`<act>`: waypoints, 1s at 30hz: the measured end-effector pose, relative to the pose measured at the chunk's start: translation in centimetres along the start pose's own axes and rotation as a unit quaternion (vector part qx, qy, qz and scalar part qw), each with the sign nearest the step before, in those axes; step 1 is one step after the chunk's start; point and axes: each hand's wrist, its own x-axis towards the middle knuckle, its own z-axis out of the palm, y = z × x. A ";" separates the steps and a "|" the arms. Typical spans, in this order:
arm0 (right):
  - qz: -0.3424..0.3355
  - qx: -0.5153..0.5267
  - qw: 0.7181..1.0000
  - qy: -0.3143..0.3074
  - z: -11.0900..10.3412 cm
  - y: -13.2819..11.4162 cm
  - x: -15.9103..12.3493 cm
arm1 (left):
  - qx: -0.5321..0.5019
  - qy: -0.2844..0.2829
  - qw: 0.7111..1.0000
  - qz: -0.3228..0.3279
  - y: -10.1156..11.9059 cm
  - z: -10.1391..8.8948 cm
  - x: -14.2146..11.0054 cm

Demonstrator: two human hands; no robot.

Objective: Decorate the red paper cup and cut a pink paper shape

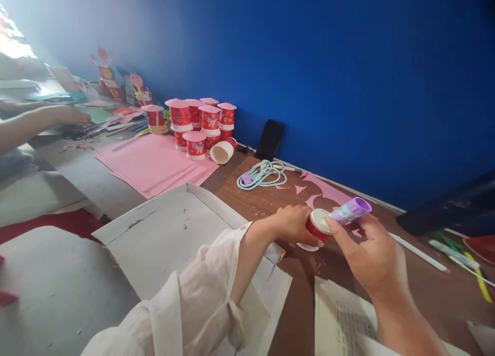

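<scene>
An upside-down red paper cup (pixel 317 229) stands on the brown table, its whitish base facing up. My left hand (pixel 294 224) is wrapped around its side and steadies it. In my right hand (pixel 378 254) is a purple glue stick (pixel 351 209), tilted, with its lower end at the cup's base. The thumb covers part of that end, so the contact is partly hidden. Pink paper scraps (pixel 327 187) lie just behind the cup.
Red cups with pink paper tops (pixel 194 136) stand stacked by the blue wall, beside pink sheets (pixel 154 163). A coiled cable (pixel 263 175), a phone (pixel 270 138), a white pen (pixel 419 253) and a printed page (pixel 340 307) lie around. Another person's hand (pixel 69 115) is at far left.
</scene>
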 end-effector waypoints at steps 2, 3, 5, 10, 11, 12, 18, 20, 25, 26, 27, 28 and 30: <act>0.006 -0.013 1.000 0.000 -0.2 0.1 -0.1 | -0.004 -0.002 1.000 -0.001 0.1 -0.1 -0.1; 0.008 -0.020 1.000 0.001 -0.3 0.2 -0.1 | -0.005 -0.003 1.000 -0.001 0.1 -0.1 -0.1; 0.010 -0.028 1.000 0.005 -0.3 0.3 -0.1 | -0.001 -0.002 1.000 0.002 0.0 0.0 0.0; -0.003 -0.038 0.999 0.013 -0.4 0.3 0.1 | 0.005 0.001 1.000 0.004 -0.2 0.1 0.1; -0.011 -0.043 0.999 0.017 -0.4 0.3 0.1 | 0.005 0.000 1.000 0.003 -0.2 0.2 0.1; -0.022 -0.048 0.998 0.018 -0.4 0.3 0.1 | 0.004 -0.001 1.000 0.003 -0.2 0.2 0.1; -0.065 -0.073 0.995 0.010 -0.3 0.5 0.0 | 0.002 0.000 1.000 0.012 -0.2 0.2 0.1; -0.048 -0.077 0.996 0.005 0.0 0.5 -0.1 | 0.008 0.001 1.000 0.006 -0.1 0.2 0.1; -0.006 -0.072 0.997 0.010 0.6 0.0 0.0 | 0.001 -0.004 1.000 0.002 0.2 -0.1 -0.2; 0.001 -0.063 0.998 0.018 0.6 -0.1 0.0 | 0.000 -0.002 1.000 0.003 0.3 -0.1 -0.2; 0.010 -0.050 0.998 0.024 0.6 -0.2 0.0 | -0.001 0.000 1.000 0.004 0.2 0.0 -0.2; 0.023 -0.034 0.999 0.028 0.5 -0.3 0.0 | -0.001 0.002 1.000 0.005 0.2 0.0 -0.2; 0.054 0.000 0.998 0.027 0.4 -0.1 0.1 | -0.005 0.006 1.000 0.007 0.1 0.2 -0.2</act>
